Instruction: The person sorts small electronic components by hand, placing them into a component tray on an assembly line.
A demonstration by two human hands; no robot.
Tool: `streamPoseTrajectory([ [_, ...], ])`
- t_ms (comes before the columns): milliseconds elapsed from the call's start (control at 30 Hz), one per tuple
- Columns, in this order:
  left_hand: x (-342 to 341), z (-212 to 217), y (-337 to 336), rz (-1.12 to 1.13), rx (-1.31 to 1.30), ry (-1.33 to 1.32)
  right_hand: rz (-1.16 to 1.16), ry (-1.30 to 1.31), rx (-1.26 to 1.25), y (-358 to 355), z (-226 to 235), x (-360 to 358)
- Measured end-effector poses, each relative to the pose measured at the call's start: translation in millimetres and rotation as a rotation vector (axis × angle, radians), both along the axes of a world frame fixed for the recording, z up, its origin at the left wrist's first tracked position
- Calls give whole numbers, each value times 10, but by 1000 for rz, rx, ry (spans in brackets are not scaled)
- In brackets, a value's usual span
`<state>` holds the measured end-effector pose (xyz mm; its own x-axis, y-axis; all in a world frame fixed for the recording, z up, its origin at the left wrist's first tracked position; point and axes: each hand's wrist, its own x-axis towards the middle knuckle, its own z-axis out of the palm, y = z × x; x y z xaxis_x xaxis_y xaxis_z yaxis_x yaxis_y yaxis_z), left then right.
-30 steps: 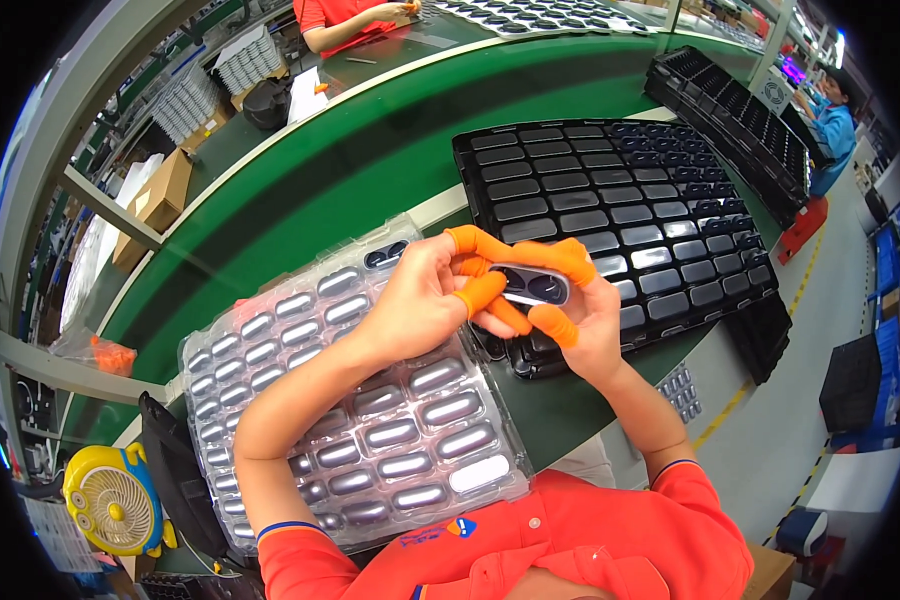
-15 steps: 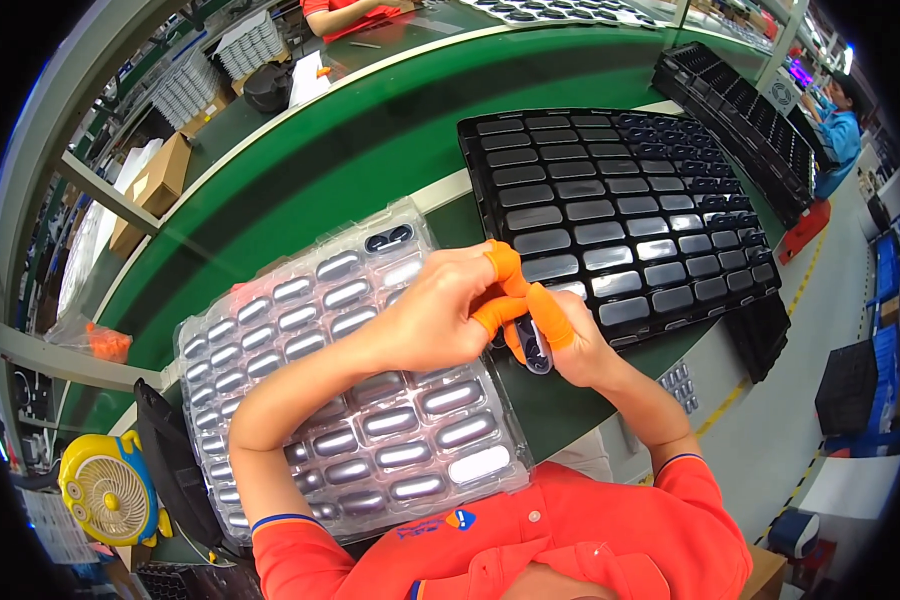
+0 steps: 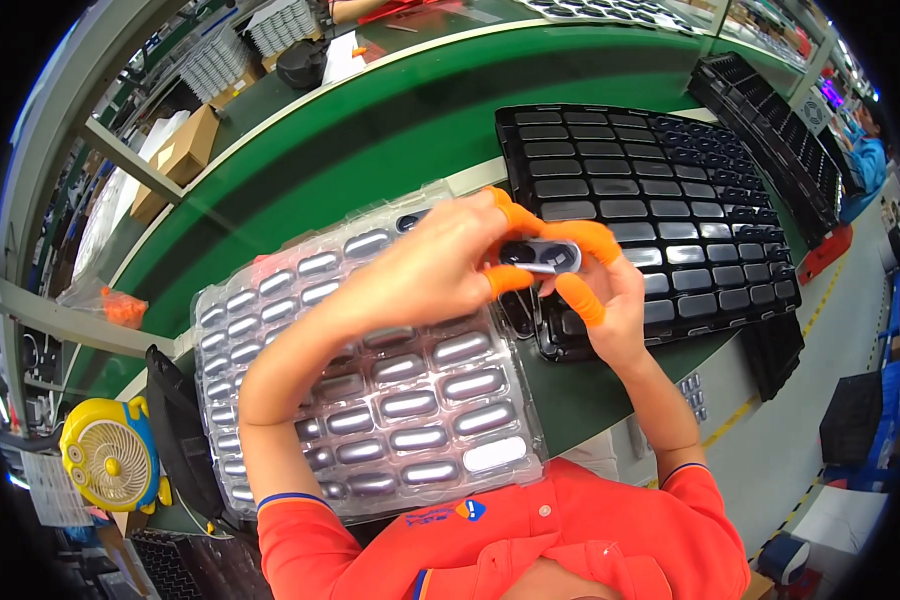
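Observation:
Between my two hands is a small oblong grey part (image 3: 558, 257), rounded at its ends, with a black round piece at its left end. My left hand (image 3: 440, 262), with orange finger cots, pinches that black end between thumb and forefinger. My right hand (image 3: 615, 300), also in orange finger cots, holds the grey end. Below my left forearm lies a clear plastic tray (image 3: 532, 440) filled with shiny silver oblong pieces; a dark part (image 3: 407, 222) sits at its far edge. Beyond my right hand is a black tray (image 3: 518, 150) with rows of oblong pockets, its far right ones bearing black parts.
A green belt (image 3: 370, 130) runs behind the trays. Stacked black trays (image 3: 770, 140) stand at the far right. At left are a yellow fan (image 3: 110, 455), a black bag (image 3: 185, 450) and a metal frame post (image 3: 130, 160). A cardboard box (image 3: 180, 160) lies beyond.
Both hands have risen slightly, away from my body. The part has turned from near upright to lying across, its grey side now showing. The whole view has shifted a little.

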<state>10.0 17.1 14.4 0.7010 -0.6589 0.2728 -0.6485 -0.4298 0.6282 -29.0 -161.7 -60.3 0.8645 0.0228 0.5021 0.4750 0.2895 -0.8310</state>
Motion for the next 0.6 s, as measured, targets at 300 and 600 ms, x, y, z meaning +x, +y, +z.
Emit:
streamPoseTrajectory([
  [300, 285, -48, 378, 242, 753, -143, -124, 51, -23, -201, -21, 63],
  [600, 19, -272, 42, 57, 835, -212, -277, 53, -47, -323, 34, 45],
])
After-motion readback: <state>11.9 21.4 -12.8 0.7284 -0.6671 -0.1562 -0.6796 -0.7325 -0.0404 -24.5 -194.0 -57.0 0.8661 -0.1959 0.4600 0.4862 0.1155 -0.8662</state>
